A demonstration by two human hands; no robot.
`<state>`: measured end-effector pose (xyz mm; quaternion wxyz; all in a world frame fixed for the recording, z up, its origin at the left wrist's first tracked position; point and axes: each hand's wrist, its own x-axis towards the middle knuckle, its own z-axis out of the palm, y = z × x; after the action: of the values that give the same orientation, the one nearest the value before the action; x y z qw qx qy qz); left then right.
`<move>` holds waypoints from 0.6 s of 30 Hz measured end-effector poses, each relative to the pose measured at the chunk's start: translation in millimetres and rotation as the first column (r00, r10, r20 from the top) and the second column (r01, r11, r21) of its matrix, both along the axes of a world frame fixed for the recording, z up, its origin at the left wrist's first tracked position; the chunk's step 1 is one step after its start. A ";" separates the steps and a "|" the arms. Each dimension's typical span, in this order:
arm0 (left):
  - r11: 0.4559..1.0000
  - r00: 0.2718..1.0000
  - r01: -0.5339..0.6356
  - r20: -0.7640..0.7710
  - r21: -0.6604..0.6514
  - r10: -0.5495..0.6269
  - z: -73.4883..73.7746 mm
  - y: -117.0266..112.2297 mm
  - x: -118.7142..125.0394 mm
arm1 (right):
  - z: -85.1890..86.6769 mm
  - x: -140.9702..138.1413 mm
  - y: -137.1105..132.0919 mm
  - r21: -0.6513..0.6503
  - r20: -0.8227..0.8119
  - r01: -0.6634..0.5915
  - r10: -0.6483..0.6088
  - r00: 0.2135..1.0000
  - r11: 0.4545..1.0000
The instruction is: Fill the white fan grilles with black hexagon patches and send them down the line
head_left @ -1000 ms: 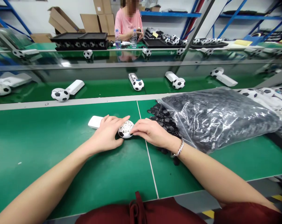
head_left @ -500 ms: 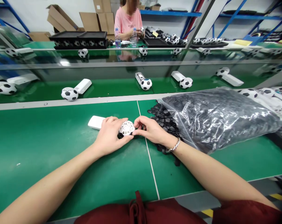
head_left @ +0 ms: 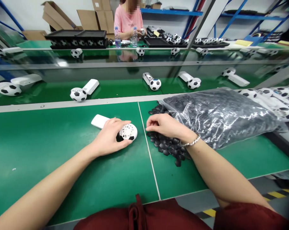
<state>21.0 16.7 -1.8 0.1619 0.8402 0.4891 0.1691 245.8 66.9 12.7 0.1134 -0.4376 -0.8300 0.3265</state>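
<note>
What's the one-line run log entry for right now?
left hand: gripping soccer-ball unit | right hand: by loose black pieces, grip unclear | plastic bag: beside black pieces

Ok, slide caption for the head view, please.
Left hand holding a football-patterned unit, right hand by loose black pieces beside a filled plastic bag.

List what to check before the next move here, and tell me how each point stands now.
1. Left hand holds the ball: ok, thumb and fingers are around its side.
2. Right hand is apart from the ball: ok, there is a gap.
3. Right hand pinches a black piece: cannot tell, none shows at its fingertips.
4. Black pieces lie near the right hand: ok, loose beside the bag.
5. Ball's top is closed over: not ok, openings show.
</note>
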 end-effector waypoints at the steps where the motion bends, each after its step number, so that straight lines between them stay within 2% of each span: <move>1: 1.000 1.000 0.022 -0.008 -0.016 -0.022 1.4 1.1 -1.8 | 0.7 4.7 0.7 0.016 0.079 0.007 -0.008 0.997 1.000; 5: 0.999 0.998 0.026 -0.064 -0.043 -0.028 1.1 -0.1 -1.4 | -5.8 6.9 -1.4 0.073 0.236 -0.044 0.026 0.971 0.996; 8: 0.999 0.996 -0.035 -0.083 -0.005 0.034 -4.1 -4.9 4.1 | -9.6 -0.8 -4.6 0.132 0.250 -0.071 0.036 0.968 0.989; 10: 1.000 0.997 -0.027 -0.071 0.010 0.028 -6.0 -6.6 5.8 | -8.7 -4.3 -6.7 0.125 0.237 -0.091 0.060 0.970 0.988; 14: 0.990 0.990 0.133 -0.042 -0.049 -0.135 -2.7 -5.1 1.3 | -4.2 -5.6 -11.0 0.088 0.104 -0.121 0.112 0.988 0.989; 16: 0.990 0.993 0.119 -0.017 -0.074 -0.121 -1.1 -4.7 -0.9 | -3.7 -5.6 -12.4 0.051 -0.027 -0.100 0.102 0.994 0.994; 18: 0.994 0.998 0.054 0.035 -0.091 -0.050 -1.3 -5.6 -1.0 | -5.1 -6.0 -12.7 -0.065 -0.171 -0.057 0.045 0.984 0.996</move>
<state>20.0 11.1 -3.1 0.2128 0.8414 0.4716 0.1560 239.8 54.2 7.6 0.1600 -0.3906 -0.8165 0.3939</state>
